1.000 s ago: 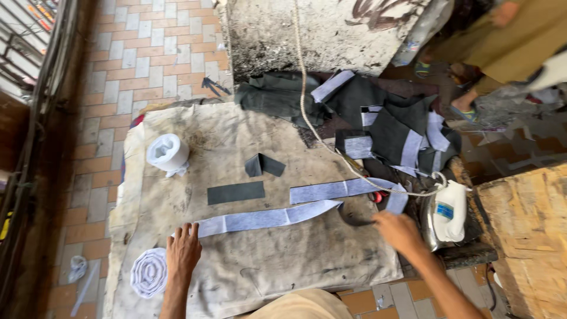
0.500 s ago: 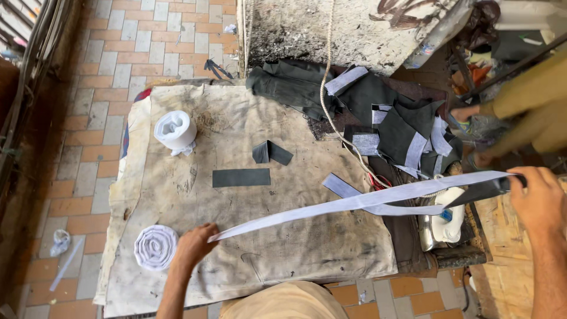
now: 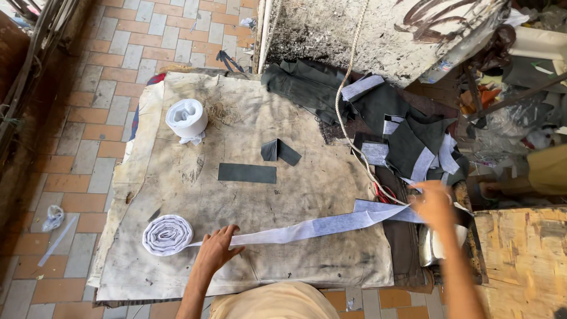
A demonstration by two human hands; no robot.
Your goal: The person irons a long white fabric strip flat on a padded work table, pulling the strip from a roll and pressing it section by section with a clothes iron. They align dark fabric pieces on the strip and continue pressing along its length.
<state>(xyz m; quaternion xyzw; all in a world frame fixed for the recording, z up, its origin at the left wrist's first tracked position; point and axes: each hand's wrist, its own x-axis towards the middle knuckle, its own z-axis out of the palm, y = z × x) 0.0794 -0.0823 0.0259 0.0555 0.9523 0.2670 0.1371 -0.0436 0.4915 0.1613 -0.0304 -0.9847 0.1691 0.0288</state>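
While the left hand [image 3: 217, 248] pressed flat, fingers spread, on the white strip [image 3: 307, 227] beside its roll [image 3: 168, 234] on the bench [image 3: 195, 177], the right hand [image 3: 434, 204], blurred, pinched the strip's far end, apparently mid-unrolling; keeping it taut seemed needed.

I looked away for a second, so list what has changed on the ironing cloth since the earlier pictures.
The right hand pulled the white strip out to the right and up off the cloth, then brought it back down and inward, gripping its end. The left hand kept pinning the strip beside the flat roll. The upright roll and dark rectangle stayed put.
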